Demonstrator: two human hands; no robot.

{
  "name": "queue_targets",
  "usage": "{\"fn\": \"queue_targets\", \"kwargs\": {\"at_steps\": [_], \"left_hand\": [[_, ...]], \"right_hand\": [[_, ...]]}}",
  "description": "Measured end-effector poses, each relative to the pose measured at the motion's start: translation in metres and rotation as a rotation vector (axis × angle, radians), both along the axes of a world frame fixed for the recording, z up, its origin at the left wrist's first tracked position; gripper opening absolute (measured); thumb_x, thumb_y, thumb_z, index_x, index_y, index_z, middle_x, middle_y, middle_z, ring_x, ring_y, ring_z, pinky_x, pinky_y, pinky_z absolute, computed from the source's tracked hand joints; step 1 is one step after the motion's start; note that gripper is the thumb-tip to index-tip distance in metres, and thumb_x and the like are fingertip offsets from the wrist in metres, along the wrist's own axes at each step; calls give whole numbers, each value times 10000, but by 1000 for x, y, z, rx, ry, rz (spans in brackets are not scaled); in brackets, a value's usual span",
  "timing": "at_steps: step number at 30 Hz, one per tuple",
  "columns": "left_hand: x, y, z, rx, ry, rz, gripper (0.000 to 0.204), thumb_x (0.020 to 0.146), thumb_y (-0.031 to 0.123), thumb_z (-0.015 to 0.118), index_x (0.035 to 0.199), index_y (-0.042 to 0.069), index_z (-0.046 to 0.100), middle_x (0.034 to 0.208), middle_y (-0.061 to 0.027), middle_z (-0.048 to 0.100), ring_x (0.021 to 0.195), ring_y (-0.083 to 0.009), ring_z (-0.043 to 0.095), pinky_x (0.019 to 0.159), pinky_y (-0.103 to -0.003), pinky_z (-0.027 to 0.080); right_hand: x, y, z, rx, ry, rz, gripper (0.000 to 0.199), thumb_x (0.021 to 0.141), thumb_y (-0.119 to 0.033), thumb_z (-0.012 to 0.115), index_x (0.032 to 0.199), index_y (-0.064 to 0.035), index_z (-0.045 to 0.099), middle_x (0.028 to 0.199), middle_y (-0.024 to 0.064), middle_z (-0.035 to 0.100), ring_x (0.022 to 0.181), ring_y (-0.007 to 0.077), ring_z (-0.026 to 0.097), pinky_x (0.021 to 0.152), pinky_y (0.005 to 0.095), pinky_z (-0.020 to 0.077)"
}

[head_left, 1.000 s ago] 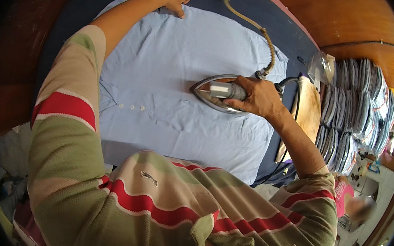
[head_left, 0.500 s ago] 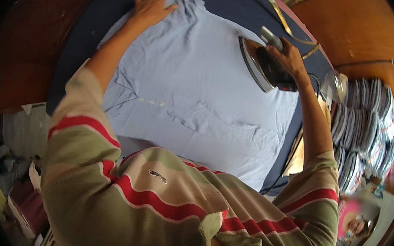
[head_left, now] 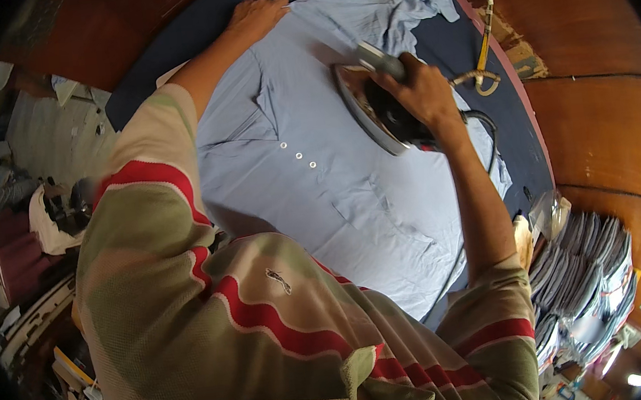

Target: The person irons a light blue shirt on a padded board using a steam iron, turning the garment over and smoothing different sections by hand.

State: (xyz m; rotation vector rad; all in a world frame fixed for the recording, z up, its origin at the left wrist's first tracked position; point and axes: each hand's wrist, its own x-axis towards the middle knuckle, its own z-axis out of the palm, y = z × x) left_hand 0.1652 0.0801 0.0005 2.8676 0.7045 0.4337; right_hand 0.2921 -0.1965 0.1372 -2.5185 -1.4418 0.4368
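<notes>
A light blue shirt (head_left: 247,161) with small white buttons is spread over a dark blue padded board. My right hand (head_left: 426,93) is closed around the handle of an electric iron (head_left: 373,110), whose soleplate rests on the upper right part of the shirt. The iron's dark cord loops down behind my wrist. At the shirt's far edge, my left hand (head_left: 258,19) has its fingers bent and pinching the cloth near the shoulder seam. A crumpled sleeve (head_left: 414,10) lies at the far right. Creases run through the shirt's nearer half.
The dark board (head_left: 166,41) has a pinkish edge at the right, beside a brown wooden wall (head_left: 599,127). A yellowish hose (head_left: 486,37) hangs there. Stacked folded grey garments (head_left: 573,260) stand low on the right. Assorted things clutter the floor at left.
My left hand has gone from lying flat on the cloth to pinching its edge. The iron has shifted left over the shirt, and the sleeve is drawn out to the right. The whole view has turned.
</notes>
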Motion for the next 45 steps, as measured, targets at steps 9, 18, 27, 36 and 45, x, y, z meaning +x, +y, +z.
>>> {"fn": "queue_targets", "kwargs": {"at_steps": [9,18,27,36,45], "left_hand": [[-81,-4,26,-193,-112,376,400,863,362,509,1204,154,494,995,-91,622,961,-287,575,845,-406,425],[-195,-25,12,22,96,324,473,821,337,562,1252,172,461,1222,-54,489,1124,-248,462,910,-444,370],[-190,-22,5,190,75,662,460,818,300,552,1252,171,474,1282,-43,463,1161,-233,447,919,-525,314],[-138,-126,27,-113,-241,376,244,778,289,589,966,136,619,928,-20,606,916,-213,554,831,-435,363],[-125,-148,-5,-309,-334,419,153,800,236,584,783,85,602,822,-26,601,799,-220,564,783,-385,383]], "right_hand": [[-33,145,-5,86,-227,56,564,733,-577,553,905,-53,672,879,193,645,848,331,630,738,395,498],[-39,138,-10,46,-178,241,609,743,-592,517,965,-36,632,900,213,633,891,355,607,770,421,475],[-60,120,-15,115,-101,184,557,767,-536,545,975,-20,584,838,236,628,846,397,602,731,444,481],[-38,179,-37,163,-177,306,523,803,-522,519,927,-24,623,836,247,612,828,391,587,721,417,482],[-71,59,4,-69,-111,289,524,775,-511,534,933,-14,587,749,218,622,763,384,608,678,439,491]]}}
